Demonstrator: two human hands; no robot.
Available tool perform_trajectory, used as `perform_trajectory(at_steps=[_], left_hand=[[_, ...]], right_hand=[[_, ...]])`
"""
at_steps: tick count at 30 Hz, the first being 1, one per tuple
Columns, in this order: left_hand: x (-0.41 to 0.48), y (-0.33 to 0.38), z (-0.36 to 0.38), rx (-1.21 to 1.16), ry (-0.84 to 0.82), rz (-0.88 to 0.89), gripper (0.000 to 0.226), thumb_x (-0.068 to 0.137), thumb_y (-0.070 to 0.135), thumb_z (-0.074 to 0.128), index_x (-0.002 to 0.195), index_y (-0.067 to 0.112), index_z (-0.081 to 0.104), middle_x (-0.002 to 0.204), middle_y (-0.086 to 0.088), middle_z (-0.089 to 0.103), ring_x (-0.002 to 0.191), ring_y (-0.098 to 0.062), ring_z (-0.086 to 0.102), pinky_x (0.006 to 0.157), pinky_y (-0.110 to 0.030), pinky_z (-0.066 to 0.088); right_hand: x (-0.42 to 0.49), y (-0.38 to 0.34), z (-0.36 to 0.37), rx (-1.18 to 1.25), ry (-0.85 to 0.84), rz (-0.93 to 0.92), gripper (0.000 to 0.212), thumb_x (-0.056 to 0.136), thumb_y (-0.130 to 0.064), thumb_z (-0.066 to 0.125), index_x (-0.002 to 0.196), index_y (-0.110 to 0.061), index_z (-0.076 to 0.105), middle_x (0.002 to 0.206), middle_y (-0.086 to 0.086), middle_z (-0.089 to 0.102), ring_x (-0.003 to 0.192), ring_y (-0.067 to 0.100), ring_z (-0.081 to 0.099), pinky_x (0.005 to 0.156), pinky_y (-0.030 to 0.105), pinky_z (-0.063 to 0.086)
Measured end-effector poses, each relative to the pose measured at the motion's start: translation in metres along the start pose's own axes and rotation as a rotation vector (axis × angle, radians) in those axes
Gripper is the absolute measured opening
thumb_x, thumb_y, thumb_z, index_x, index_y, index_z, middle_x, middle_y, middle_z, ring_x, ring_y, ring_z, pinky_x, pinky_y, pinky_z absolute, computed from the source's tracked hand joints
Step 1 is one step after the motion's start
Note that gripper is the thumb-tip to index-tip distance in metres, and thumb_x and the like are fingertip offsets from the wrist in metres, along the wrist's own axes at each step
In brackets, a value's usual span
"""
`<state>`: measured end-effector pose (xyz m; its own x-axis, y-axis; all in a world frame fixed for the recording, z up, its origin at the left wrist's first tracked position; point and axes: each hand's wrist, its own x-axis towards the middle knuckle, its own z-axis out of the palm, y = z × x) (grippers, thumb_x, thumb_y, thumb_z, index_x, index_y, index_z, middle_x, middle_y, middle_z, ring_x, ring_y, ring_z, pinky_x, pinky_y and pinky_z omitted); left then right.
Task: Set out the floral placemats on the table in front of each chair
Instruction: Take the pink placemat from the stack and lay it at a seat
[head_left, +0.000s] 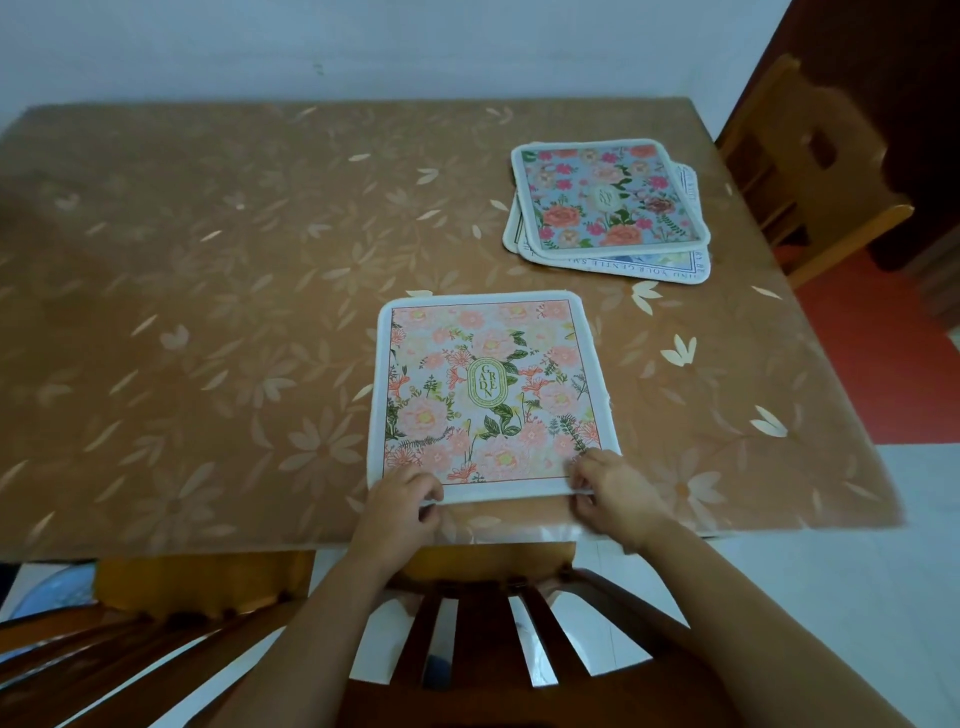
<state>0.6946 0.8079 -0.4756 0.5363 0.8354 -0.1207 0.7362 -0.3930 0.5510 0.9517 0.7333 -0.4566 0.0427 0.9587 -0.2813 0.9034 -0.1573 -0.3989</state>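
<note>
Pink placemat (491, 395): peach and pink blooms, green leaves, white border, rounded corners, green oval badge at centre reading GARDEN. It lies face up and flat near my edge of the table (208, 270), in line with the chair (467, 618) below me. I pinch its two near corners, my left hand (402, 499) on one and my right hand (615, 491) on the other. Stack of placemats (608, 208): well apart, far right of the table, fanned askew. Top one is blue-grey with pink and orange flowers. A lettered border shows from one underneath.
</note>
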Motion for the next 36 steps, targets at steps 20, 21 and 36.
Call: perform_trajectory(at_steps=[20, 21, 36], left_hand=[[-0.001, -0.003, 0.000, 0.018, 0.059, 0.021, 0.010, 0.074, 0.007, 0.066, 0.083, 0.010, 0.062, 0.090, -0.006, 0.059, 0.086, -0.021, 0.053, 0.073, -0.034, 0.046], [-0.001, -0.003, 0.000, 0.022, 0.059, 0.017, 0.010, 0.075, 0.007, 0.066, 0.083, 0.010, 0.061, 0.091, -0.006, 0.059, 0.087, -0.021, 0.053, 0.075, -0.035, 0.046], [0.000, -0.002, 0.002, 0.073, 0.044, 0.022, 0.007, 0.078, 0.008, 0.063, 0.084, 0.009, 0.060, 0.091, -0.007, 0.059, 0.088, -0.023, 0.053, 0.075, -0.038, 0.046]], right_hand=[[-0.010, 0.001, 0.005, 0.006, 0.033, -0.020, 0.013, 0.074, -0.007, 0.060, 0.087, -0.004, 0.058, 0.097, 0.015, 0.059, 0.094, 0.030, 0.051, 0.076, 0.035, 0.043], [-0.010, 0.002, 0.005, 0.007, 0.039, -0.020, 0.013, 0.074, -0.008, 0.060, 0.086, -0.004, 0.058, 0.097, 0.014, 0.059, 0.094, 0.030, 0.051, 0.076, 0.036, 0.043], [-0.009, 0.001, 0.003, -0.038, 0.028, -0.016, 0.015, 0.074, -0.009, 0.058, 0.088, -0.004, 0.059, 0.097, 0.014, 0.059, 0.095, 0.030, 0.052, 0.077, 0.039, 0.045]])
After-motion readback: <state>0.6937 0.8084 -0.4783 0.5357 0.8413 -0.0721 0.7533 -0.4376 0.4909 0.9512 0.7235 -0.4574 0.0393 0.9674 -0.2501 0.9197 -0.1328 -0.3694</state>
